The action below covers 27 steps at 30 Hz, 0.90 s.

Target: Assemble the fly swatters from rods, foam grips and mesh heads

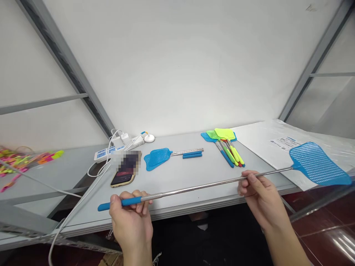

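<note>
Nearest the camera, a person's left hand (131, 218) and right hand (262, 197) hold up a long blue plastic fly swatter with a slim steel rod (199, 187), just above the bench's front edge. The left fingers are curled closed around its blue handle, whose end juts out leftward; the right fingers pinch the bare rod. Its long axis runs crosswise, rising slightly to the right, where the mesh head extends beyond the right hand, the nearer one. Behind, on the grey bench (166, 179), lie a dark phone with a pale gold edge (123, 175), blue mesh swatter heads (158, 159) with steel rods, and a pile of blue, green and yellow swatters (227, 152). Farthest stands a plain white wall (177, 66).
</note>
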{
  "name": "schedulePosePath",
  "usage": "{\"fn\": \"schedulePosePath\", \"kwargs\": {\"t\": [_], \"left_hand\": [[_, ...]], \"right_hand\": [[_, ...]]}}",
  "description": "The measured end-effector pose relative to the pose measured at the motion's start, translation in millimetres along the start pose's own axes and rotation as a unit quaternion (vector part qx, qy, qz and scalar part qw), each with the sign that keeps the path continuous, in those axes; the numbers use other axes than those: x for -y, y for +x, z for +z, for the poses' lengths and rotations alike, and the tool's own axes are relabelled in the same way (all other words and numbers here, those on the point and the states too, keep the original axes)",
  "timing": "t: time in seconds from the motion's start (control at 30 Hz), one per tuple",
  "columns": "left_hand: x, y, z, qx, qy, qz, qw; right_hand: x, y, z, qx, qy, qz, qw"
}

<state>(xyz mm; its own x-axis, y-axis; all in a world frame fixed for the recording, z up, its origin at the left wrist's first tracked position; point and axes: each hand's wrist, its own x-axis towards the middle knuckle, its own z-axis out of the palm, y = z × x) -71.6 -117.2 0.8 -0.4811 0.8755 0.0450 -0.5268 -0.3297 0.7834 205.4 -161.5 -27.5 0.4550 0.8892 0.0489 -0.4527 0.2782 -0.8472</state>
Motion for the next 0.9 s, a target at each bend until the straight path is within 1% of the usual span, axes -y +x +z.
{"fn": "schedulePosePath", "kwargs": {"t": [0.07,0.13,0.2,0.27,0.3,0.37,0.43,0.47,0.5,0.6,0.63,0.7,0.77,0.83,0.9], "left_hand": [[-1,2,-1,-0.006,-0.003,-0.005,1.000],[0,0,1,-0.015,-0.015,-0.012,1.000],[4,-6,6,-0.038,-0.043,-0.004,0.998],[11,-17,14,-0.060,-0.074,0.012,0.995],[16,-24,19,-0.063,-0.085,0.014,0.994],[26,-42,30,-0.049,-0.094,0.000,0.994],[36,-59,39,-0.009,-0.098,-0.037,0.994],[40,-67,42,0.001,-0.098,-0.043,0.994],[42,-73,44,0.012,-0.101,-0.031,0.994],[43,-79,42,0.037,-0.099,0.008,0.994],[41,-76,39,0.049,-0.087,0.006,0.995],[38,-64,32,0.080,-0.040,-0.028,0.996],[34,-48,24,0.097,-0.003,-0.075,0.992],[30,-31,17,0.089,-0.007,-0.099,0.991],[24,-17,10,0.066,-0.020,-0.089,0.994]], "right_hand": [[2,3,0,-0.024,0.025,-0.006,0.999],[1,2,6,-0.043,0.053,-0.015,0.998],[-3,-7,18,-0.053,0.084,-0.025,0.995],[-12,-20,34,-0.048,0.106,-0.028,0.993],[-18,-28,43,-0.038,0.112,-0.025,0.993],[-30,-42,58,0.008,0.107,-0.009,0.994],[-40,-51,70,0.054,0.096,0.012,0.994],[-44,-53,73,0.067,0.092,0.024,0.993],[-46,-54,75,0.073,0.093,0.036,0.992],[-47,-50,70,0.088,0.102,0.071,0.988],[-45,-47,66,0.101,0.100,0.077,0.987],[-39,-41,56,0.129,0.075,0.077,0.986],[-32,-33,47,0.137,0.052,0.067,0.987],[-24,-24,39,0.114,0.061,0.059,0.990],[-17,-16,33,0.068,0.073,0.040,0.994]]}}
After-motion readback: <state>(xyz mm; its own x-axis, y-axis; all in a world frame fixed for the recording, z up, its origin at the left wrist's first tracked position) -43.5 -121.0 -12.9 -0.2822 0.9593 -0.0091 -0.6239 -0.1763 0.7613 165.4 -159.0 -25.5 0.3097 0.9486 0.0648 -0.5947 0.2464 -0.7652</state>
